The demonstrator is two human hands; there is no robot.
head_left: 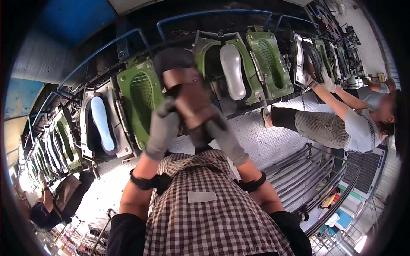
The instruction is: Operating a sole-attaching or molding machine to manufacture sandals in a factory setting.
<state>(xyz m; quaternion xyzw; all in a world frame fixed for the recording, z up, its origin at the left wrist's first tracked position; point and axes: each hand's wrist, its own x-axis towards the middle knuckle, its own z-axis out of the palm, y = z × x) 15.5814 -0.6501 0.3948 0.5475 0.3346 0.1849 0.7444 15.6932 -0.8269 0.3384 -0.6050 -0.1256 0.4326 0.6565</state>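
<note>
In front of my apron I hold a sandal (190, 100) with broad brown straps and a dark sole, blurred by motion. My left hand (163, 130), in a grey glove, closes on its left side near the heel end. Gloved the same way, my right hand (225, 138) grips the heel end from the right; its fingers are partly hidden behind the sandal. Just beyond stands an open mould with a green sole cavity (143, 100) on its left half. To the right, another open mould shows a bare metal foot form (233, 72) and a green patterned half (269, 64).
Further left, an open mould holds a pale blue foot form (102, 121). Blue rails (213, 16) run behind the mould row. At right a co-worker (341, 123) reaches into a mould; another person (45, 209) works at lower left. A metal rack (294, 175) stands right of me.
</note>
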